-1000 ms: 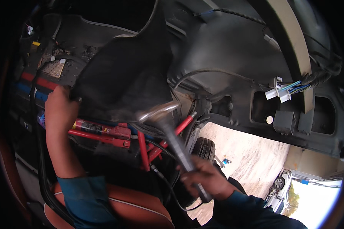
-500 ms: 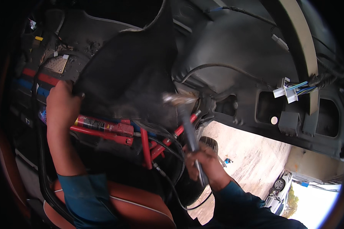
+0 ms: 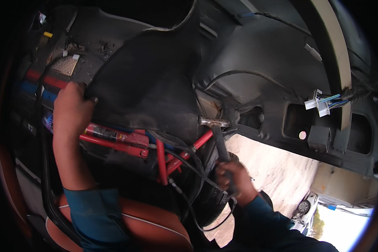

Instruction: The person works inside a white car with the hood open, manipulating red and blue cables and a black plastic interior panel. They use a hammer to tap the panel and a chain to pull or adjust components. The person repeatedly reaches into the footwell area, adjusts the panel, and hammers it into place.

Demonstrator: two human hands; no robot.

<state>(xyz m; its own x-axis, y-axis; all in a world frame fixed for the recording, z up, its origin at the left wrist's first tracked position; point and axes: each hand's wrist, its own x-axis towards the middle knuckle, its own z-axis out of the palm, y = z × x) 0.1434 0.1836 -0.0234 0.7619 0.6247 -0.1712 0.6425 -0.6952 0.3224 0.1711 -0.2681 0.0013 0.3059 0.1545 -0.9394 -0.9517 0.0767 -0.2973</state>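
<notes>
My left hand grips the edge of a black floor mat and holds it lifted inside a car body. My right hand is closed around the dark handle of a hammer. The hammer's metal head touches the black body panel just under the mat's lower right corner. Below the mat lies a red jack with red bars. Black cables run across it.
A black body panel with cut-outs spans the right, with a white connector and coloured wires. A brown seat sits at the bottom. Sunlit ground and a parked car show outside.
The hammer has swung from a low position near the mat's lower edge up and to the right, its head now against the panel. My left hand keeps hold of the mat.
</notes>
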